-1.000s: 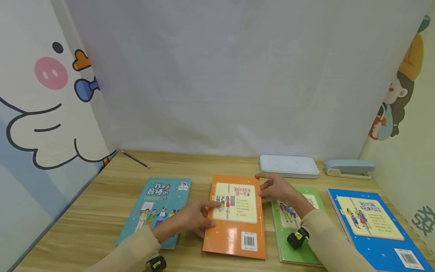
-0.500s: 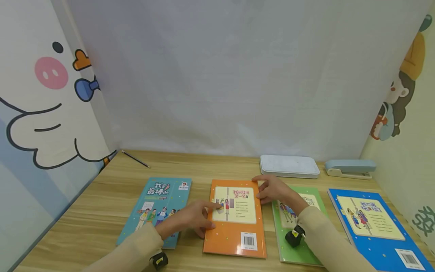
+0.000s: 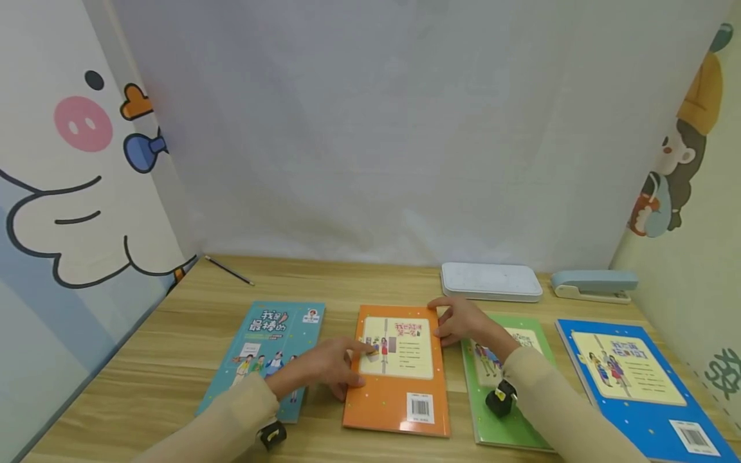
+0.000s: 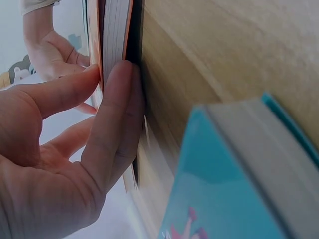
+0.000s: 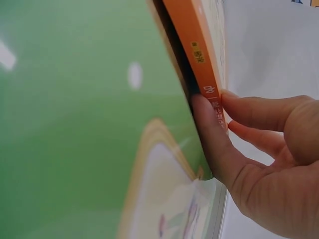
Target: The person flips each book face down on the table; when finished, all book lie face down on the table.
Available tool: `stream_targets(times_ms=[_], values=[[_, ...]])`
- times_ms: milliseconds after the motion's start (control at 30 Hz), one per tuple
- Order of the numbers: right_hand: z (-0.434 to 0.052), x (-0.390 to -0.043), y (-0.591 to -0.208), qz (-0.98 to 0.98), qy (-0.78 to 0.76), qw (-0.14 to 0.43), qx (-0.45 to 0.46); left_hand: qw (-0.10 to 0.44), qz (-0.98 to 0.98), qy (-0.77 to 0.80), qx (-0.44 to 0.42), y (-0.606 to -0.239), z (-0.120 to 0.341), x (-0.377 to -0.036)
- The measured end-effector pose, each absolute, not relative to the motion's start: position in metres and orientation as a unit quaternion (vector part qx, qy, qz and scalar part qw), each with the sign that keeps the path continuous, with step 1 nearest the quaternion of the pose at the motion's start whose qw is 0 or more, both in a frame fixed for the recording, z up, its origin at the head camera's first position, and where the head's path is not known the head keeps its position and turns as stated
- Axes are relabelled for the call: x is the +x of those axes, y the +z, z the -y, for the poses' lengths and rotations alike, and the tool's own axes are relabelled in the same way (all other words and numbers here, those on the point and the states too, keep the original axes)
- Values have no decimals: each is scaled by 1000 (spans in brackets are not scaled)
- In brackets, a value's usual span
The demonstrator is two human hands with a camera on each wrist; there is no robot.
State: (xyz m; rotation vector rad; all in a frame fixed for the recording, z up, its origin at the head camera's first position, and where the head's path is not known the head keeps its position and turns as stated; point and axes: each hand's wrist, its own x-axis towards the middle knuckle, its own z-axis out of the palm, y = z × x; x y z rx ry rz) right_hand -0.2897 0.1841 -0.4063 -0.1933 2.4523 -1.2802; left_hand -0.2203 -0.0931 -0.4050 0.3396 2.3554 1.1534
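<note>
Between my hands an orange book (image 3: pixel 393 405) lies back cover up, its barcode toward me. My left hand (image 3: pixel 327 366) grips its left edge. The left wrist view shows that thumb on the cover and the other fingers (image 4: pixel 117 94) against the page edges (image 4: pixel 115 37). With my right hand (image 3: pixel 463 321) I pinch the book near its far right corner; in the right wrist view, thumb and finger sit on either side of the orange spine (image 5: pixel 202 59). A teal book (image 3: pixel 231 373) lies to the left, partly under my left forearm. Beneath my right forearm is a green book (image 3: pixel 486 431).
At the far right lies a blue book (image 3: pixel 642 421), back cover up. Behind the books stand a white case (image 3: pixel 491 280) and a pale blue stapler (image 3: pixel 593 283). A pencil (image 3: pixel 229 270) rests at the table's back left. A grey-white curtain (image 3: pixel 370 161) hangs behind the table.
The orange book's far edge has come down and slightly toward me, so the book lies flatter. My right hand has moved a little left with it; the left hand has barely moved.
</note>
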Motion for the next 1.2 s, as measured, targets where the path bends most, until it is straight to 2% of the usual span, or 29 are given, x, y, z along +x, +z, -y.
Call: stream_targets(times_ms=[1200], values=[[-175,-282,-396,-901,-396,166,-68,226,-901,333,163,-403,95,-221]])
